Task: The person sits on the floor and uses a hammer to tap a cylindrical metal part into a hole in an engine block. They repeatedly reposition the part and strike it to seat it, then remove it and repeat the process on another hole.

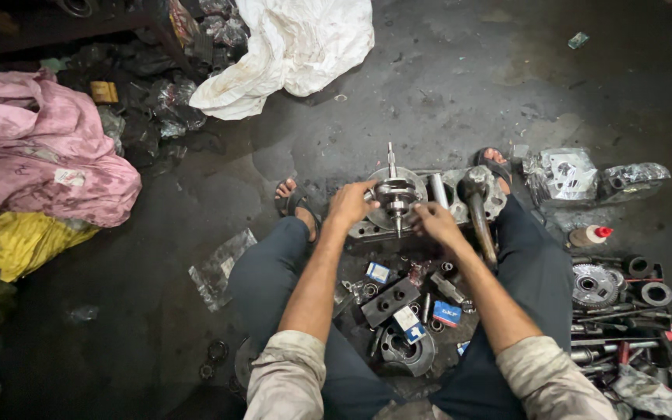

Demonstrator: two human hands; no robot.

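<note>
A metal crankshaft [393,194] with round webs and a thin shaft stands upright on a metal block [367,230] between my feet. My left hand [349,204] grips its left side. My right hand [433,220] holds its right side, fingers curled against the web. A hammer [477,210] with a wooden handle lies just right of my right hand, its head resting on a grey engine casing [495,194].
Small bearing boxes [407,320], black metal blocks and loose parts lie between my legs. A tray of gears, rings and tools [624,299] sits at right with a red-capped bottle [589,235]. White [297,43], pink [48,155] and yellow sacks [21,241] lie at left and back.
</note>
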